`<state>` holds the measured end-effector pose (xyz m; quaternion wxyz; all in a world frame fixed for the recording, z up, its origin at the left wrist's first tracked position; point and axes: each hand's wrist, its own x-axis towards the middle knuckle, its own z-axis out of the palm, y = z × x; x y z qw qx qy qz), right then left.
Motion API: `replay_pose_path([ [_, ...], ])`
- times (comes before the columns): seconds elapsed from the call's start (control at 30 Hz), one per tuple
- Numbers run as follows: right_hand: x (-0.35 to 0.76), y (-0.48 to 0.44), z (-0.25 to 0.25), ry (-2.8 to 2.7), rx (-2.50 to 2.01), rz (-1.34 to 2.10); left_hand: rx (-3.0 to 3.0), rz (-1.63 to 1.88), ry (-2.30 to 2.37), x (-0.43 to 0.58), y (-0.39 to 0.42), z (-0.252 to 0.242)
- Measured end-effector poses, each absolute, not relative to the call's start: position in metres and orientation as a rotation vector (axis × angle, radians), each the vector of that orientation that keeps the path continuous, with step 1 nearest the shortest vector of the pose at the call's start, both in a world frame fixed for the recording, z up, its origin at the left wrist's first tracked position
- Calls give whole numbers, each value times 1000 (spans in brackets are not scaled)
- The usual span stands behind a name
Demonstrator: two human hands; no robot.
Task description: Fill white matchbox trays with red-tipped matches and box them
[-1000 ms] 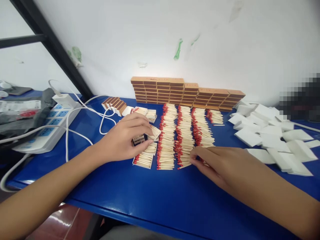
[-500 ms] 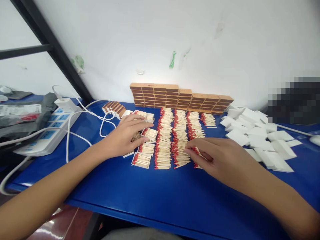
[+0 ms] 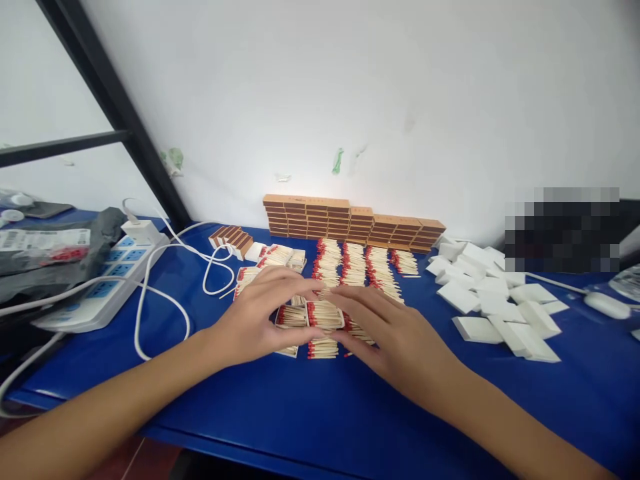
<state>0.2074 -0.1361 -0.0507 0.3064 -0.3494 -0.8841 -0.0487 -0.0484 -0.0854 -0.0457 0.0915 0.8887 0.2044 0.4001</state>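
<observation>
My left hand (image 3: 260,317) and my right hand (image 3: 395,330) meet over the blue table (image 3: 320,407). Between their fingertips is a white matchbox tray (image 3: 325,315) full of red-tipped matches. My left hand pinches the tray's left end between fingers and thumb. My right hand's fingers and thumb close on the matches at the tray's right end. More filled trays (image 3: 291,316) lie under my left fingers. Long rows of loose matches (image 3: 353,261) run back from the hands toward the wall.
Stacked brown matchboxes (image 3: 350,223) line the wall. White box sleeves (image 3: 493,297) lie scattered on the right, with a white mouse (image 3: 606,305) beyond them. Filled trays (image 3: 277,255) and brown boxes (image 3: 233,237) sit back left. A power strip (image 3: 95,293), white cables (image 3: 165,293) and a grey bag (image 3: 50,257) are at the left.
My right hand left the near end of the match rows and moved left with matches to meet my left hand. My left hand now holds a tray. The camera tilted up.
</observation>
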Motion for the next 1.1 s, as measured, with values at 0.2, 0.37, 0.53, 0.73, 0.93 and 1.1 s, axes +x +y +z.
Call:
replay_pose_path([
  [0.2,221,-132,-50,-2307,-978,163,2654,1194,583,-47,-89,-50],
  [0.37,285,-106,-34,-2182,-1389,172,2684,1139,681,-56,-81,-51],
  [0.53,352,-78,-36,-2033,-1807,339,2641,1078,817,-61,-77,-48],
  [0.73,366,-70,-52,-2044,-1940,399,2671,1050,808,-60,-80,-49],
  [0.93,365,-72,-45,-2068,-1964,402,2672,1072,796,-61,-80,-48],
  [1.1,367,-69,-48,-2077,-1900,390,2684,1110,761,-61,-79,-48],
])
